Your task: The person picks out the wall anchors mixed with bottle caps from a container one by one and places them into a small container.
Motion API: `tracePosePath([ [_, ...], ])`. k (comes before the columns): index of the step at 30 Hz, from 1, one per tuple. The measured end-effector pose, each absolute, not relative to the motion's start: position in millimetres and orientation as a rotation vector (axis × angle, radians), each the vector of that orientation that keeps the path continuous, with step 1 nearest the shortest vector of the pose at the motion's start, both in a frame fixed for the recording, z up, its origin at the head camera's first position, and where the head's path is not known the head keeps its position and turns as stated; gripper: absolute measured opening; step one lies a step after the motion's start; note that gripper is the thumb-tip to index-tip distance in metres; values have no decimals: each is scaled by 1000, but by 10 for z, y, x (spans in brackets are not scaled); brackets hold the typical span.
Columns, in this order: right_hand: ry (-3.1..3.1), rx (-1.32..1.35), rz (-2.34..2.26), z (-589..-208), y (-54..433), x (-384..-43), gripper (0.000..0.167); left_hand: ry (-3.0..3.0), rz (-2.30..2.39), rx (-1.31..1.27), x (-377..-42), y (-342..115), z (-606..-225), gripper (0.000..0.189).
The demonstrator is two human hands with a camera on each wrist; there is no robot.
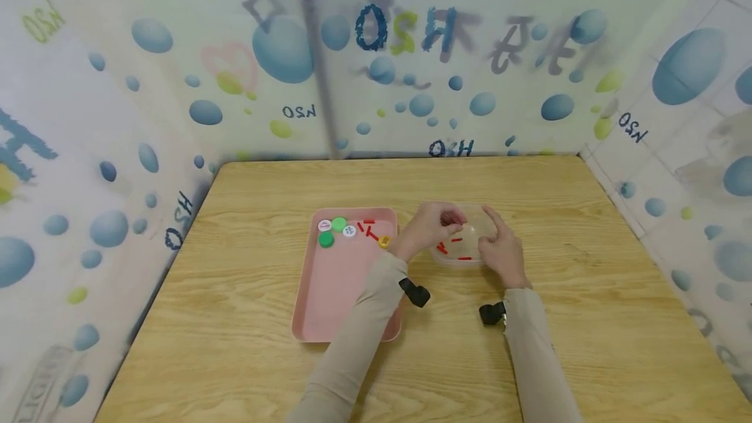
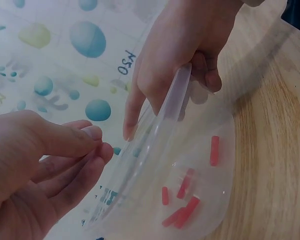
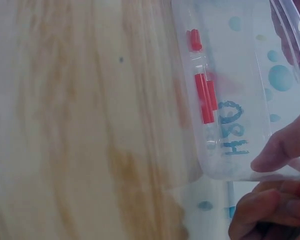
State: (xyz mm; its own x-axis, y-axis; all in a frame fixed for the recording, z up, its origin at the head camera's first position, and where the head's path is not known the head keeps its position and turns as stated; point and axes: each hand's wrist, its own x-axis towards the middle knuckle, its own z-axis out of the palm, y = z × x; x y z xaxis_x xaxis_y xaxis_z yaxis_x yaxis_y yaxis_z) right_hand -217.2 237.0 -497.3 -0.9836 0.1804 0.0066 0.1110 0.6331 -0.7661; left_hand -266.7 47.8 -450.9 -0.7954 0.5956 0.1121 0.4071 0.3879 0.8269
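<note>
While our right hand is gripping the wall of the clear container, right of the pink tray, the fingers of our left hand are touching its thumb; we are unable to tell whether they are holding anything. Red sticks are lying inside the container. Spotted, lettered walls are bordering our wood-grain bench.

Tray: on table, left of box
Discs: in tray's far end
Sticks: in box; also in tray's far end
</note>
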Motion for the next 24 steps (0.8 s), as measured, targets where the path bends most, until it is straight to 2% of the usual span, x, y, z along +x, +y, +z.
tracePosePath([
  [12,-2766,-267,1238,-4943,2348,-2159,74,2456,1374,833,-2667,321,-4459,17],
  [24,-2757,-233,1254,-4979,2355,-2164,74,2479,1437,716,-2695,-24,-4424,16],
])
